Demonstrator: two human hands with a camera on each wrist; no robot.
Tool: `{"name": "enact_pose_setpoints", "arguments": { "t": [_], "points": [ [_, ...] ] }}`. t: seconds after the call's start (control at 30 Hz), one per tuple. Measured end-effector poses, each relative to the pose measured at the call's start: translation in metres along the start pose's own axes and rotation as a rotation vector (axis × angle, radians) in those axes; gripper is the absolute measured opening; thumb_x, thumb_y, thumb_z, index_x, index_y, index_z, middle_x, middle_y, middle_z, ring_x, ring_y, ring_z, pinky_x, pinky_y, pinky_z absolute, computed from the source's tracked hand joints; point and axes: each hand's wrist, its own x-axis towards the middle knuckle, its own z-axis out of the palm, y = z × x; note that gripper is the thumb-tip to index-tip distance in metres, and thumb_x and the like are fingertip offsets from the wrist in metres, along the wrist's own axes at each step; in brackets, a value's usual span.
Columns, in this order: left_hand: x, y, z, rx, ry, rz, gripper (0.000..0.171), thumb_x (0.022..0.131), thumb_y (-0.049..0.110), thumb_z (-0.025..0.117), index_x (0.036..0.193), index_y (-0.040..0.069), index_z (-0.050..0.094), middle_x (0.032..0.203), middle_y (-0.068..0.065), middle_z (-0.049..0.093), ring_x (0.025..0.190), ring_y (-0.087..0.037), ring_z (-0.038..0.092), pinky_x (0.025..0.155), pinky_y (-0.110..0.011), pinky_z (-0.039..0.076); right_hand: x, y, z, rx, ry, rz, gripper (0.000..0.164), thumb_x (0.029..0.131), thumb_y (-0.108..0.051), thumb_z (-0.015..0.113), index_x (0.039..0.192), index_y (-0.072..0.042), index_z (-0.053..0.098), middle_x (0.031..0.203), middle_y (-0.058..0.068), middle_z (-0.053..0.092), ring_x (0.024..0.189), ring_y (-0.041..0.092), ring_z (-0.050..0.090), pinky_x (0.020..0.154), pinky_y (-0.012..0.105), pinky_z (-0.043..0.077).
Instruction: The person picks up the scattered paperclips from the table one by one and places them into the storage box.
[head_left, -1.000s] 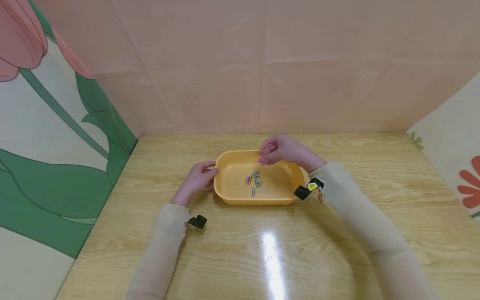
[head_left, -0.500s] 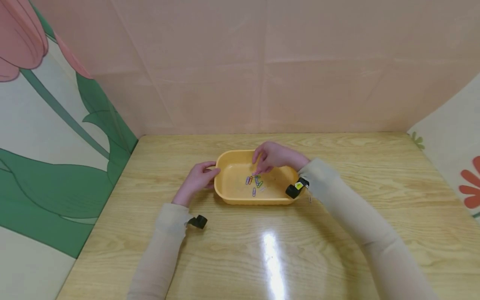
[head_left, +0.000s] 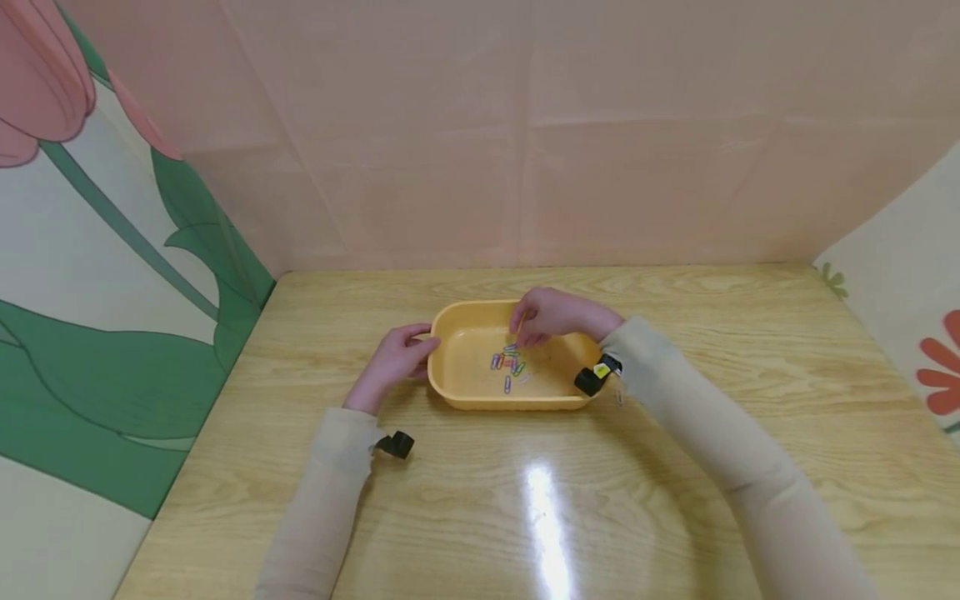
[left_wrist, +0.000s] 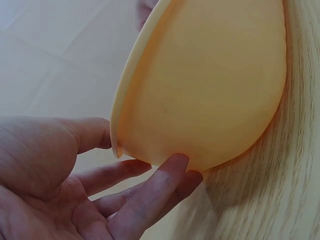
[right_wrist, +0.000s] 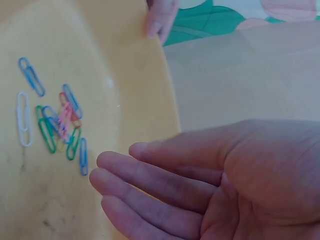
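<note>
A yellow plastic basin (head_left: 468,385) stands on the wooden table, with several colored paper clips lying loosely grouped on its floor. In the right wrist view, a pink paper clip (right_wrist: 64,121) lies on top of the others, near a white paper clip (right_wrist: 24,120) and blue and green ones. My left hand (head_left: 396,353) grips the basin's left end, thumb over the rim (left_wrist: 116,120) and fingers against the outer wall. Above the clips, inside the basin's far side, my right hand (head_left: 553,313) has loosely bent fingers with nothing between them.
On the wooden table (head_left: 420,517), one paper clip (head_left: 619,399) lies just right of the basin, partly beside the right sleeve (head_left: 675,383). A pink cloth backdrop (head_left: 450,167) rises behind the table, and patterned panels stand at both sides.
My right hand has come down and left into the basin and let go of the pink paper clip, which now lies among the others. The left hand stays on the rim.
</note>
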Motion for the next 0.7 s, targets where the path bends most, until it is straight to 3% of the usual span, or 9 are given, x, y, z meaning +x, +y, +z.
{"name": "enact_pose_setpoints", "arguments": {
  "t": [0.17, 0.47, 0.7],
  "points": [
    [0.0, 0.0, 0.001, -0.002, 0.006, -0.002, 0.044, 0.097, 0.018, 0.058, 0.136, 0.0, 0.049, 0.108, -0.026, 0.063, 0.089, -0.029, 0.067, 0.069, -0.033, 0.058, -0.007, -0.004, -0.008, -0.049, -0.021, -0.042, 0.026, 0.098, -0.009, 0.049, 0.113, 0.009, 0.061, 0.098, 0.017, 0.069, 0.092, 0.029, 0.065, 0.078, 0.037, 0.055],
    [-0.001, 0.0, 0.001, -0.006, -0.001, -0.002, 0.043, 0.097, 0.018, 0.058, 0.136, 0.002, 0.05, 0.107, -0.025, 0.063, 0.09, -0.03, 0.066, 0.071, -0.034, 0.058, -0.034, -0.017, -0.024, 0.015, -0.014, -0.124, 0.031, 0.101, -0.017, 0.048, 0.118, 0.006, 0.06, 0.104, 0.018, 0.068, 0.099, 0.032, 0.063, 0.087, 0.044, 0.052],
    [-0.001, 0.0, 0.001, -0.005, 0.0, 0.002, 0.043, 0.097, 0.018, 0.057, 0.136, 0.001, 0.049, 0.108, -0.025, 0.063, 0.091, -0.031, 0.066, 0.07, -0.033, 0.058, -0.058, -0.011, -0.039, 0.02, 0.001, -0.159, 0.034, 0.101, -0.024, 0.05, 0.124, -0.001, 0.058, 0.113, 0.013, 0.066, 0.108, 0.03, 0.059, 0.095, 0.043, 0.047]
  ]
}}
